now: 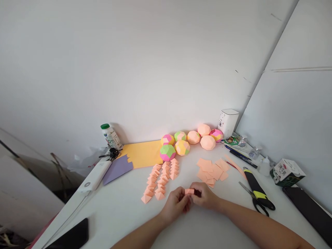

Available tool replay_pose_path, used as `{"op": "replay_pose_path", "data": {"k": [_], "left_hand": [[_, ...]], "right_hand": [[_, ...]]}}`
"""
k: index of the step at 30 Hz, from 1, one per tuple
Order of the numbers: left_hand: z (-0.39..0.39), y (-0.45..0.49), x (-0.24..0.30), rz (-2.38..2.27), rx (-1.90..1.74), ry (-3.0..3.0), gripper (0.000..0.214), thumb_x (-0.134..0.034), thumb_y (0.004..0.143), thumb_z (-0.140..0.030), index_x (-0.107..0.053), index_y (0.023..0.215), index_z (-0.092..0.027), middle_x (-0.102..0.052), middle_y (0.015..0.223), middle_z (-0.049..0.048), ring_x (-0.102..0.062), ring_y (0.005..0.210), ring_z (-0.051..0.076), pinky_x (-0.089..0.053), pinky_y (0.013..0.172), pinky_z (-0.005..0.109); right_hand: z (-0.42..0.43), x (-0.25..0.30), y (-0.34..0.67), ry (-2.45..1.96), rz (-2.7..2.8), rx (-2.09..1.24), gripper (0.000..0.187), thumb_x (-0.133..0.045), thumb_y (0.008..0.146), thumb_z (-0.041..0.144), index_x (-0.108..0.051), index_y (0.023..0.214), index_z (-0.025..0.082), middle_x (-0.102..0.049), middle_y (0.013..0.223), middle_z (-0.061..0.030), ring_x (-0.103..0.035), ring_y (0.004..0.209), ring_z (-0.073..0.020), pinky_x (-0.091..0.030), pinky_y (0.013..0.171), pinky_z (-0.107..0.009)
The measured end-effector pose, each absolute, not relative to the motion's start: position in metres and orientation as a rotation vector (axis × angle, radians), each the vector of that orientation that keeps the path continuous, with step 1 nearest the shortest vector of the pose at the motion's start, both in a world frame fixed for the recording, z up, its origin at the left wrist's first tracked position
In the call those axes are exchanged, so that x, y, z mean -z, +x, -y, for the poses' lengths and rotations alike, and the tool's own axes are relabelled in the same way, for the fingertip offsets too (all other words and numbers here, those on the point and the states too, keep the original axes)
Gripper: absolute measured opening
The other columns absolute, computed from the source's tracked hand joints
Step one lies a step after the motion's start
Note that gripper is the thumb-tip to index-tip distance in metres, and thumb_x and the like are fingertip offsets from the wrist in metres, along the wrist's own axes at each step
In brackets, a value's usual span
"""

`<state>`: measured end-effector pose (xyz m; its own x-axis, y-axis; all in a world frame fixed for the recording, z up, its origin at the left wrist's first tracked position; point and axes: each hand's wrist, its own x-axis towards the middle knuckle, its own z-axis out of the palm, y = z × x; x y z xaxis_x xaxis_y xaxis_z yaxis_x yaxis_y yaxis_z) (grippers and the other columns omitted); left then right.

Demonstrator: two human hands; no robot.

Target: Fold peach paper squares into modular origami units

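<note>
Between my two hands is a small folded piece of peach paper (189, 191), held just above the white table. My left hand (176, 202) pinches its left side, and my right hand (204, 196) grips its right side; part of the paper is hidden by the fingers. Just beyond my right hand lies a loose pile of flat peach paper pieces (211, 169). To the left of my hands, folded peach paper units (153, 181) lie in three overlapping rows.
Several faceted paper balls (182, 148) stand along the wall beside yellow paper (144, 154) and purple paper (118, 169). Scissors (252, 197), a utility knife (258, 188), pens (241, 155) and a small box (287, 173) lie right. A white power strip (95, 176) and black phone (71, 235) are left.
</note>
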<state>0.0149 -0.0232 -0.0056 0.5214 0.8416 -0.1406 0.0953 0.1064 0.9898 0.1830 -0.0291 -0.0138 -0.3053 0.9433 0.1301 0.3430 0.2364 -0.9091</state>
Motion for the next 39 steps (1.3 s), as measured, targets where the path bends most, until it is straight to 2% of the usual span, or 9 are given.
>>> {"op": "replay_pose_path", "data": {"k": [5,15,21,25,28,34,39], "left_hand": [[0.022,0.016,0.014,-0.873,-0.725,1.320,0.040,-0.053,0.079,-0.054,-0.034,0.066,-0.021,-0.056,0.052,-0.0043,-0.049,0.040,0.009,-0.035,0.039,0.020],[0.019,0.015,0.016,-0.847,-0.767,1.205,0.045,-0.060,0.073,-0.057,-0.033,0.066,-0.022,-0.053,0.044,-0.0071,-0.045,0.035,0.007,-0.034,0.035,0.018],[0.018,0.014,0.017,-0.809,-0.796,1.171,0.045,-0.060,0.073,-0.056,-0.033,0.066,-0.022,-0.055,0.046,-0.0058,-0.046,0.035,0.008,-0.034,0.035,0.018],[0.018,0.013,0.017,-0.813,-0.808,1.165,0.044,-0.061,0.074,-0.054,-0.033,0.066,-0.021,-0.057,0.049,-0.0047,-0.049,0.037,0.008,-0.035,0.036,0.018],[0.019,0.014,0.016,-0.824,-0.803,1.173,0.044,-0.061,0.074,-0.054,-0.033,0.067,-0.021,-0.057,0.049,-0.0049,-0.049,0.038,0.008,-0.035,0.036,0.018],[0.019,0.015,0.011,-0.836,-0.769,1.174,0.041,-0.055,0.077,-0.058,-0.042,0.072,-0.019,-0.057,0.054,-0.0033,-0.051,0.041,0.009,-0.037,0.039,0.020],[0.019,0.014,0.006,-0.822,-0.770,1.153,0.041,-0.051,0.079,-0.058,-0.046,0.077,-0.017,-0.057,0.055,-0.0024,-0.051,0.042,0.009,-0.037,0.039,0.020]], "right_hand": [[0.027,0.012,0.184,-1.199,1.660,-1.203,0.012,-0.050,0.068,0.014,-0.041,0.059,0.017,-0.040,0.053,0.0052,-0.035,0.049,-0.0078,-0.027,0.045,-0.020],[0.024,0.012,0.188,-1.134,1.498,-1.399,0.009,-0.049,0.068,0.013,-0.045,0.061,0.017,-0.050,0.055,0.0036,-0.047,0.048,-0.0093,-0.035,0.046,-0.021],[0.024,0.011,0.188,-1.130,1.461,-1.413,0.009,-0.047,0.070,0.014,-0.050,0.062,0.015,-0.050,0.055,0.0033,-0.048,0.046,-0.0086,-0.035,0.044,-0.021],[0.025,0.013,0.188,-1.084,1.426,-1.400,0.001,-0.050,0.075,0.017,-0.049,0.075,0.017,-0.050,0.057,0.0054,-0.048,0.046,-0.0081,-0.036,0.045,-0.020],[0.026,0.016,0.188,-1.054,1.427,-1.408,0.012,-0.055,0.076,0.020,-0.045,0.082,0.019,-0.050,0.059,0.0068,-0.049,0.047,-0.0080,-0.038,0.045,-0.019],[0.025,0.021,0.187,-1.076,1.486,-1.359,0.018,-0.056,0.082,0.032,-0.046,0.080,0.018,-0.046,0.055,0.0069,-0.047,0.047,-0.0083,-0.038,0.046,-0.020],[0.026,0.021,0.187,-1.044,1.569,-1.296,0.013,-0.057,0.080,0.027,-0.048,0.078,0.018,-0.051,0.066,0.0035,-0.048,0.048,-0.0074,-0.039,0.046,-0.021]]}}
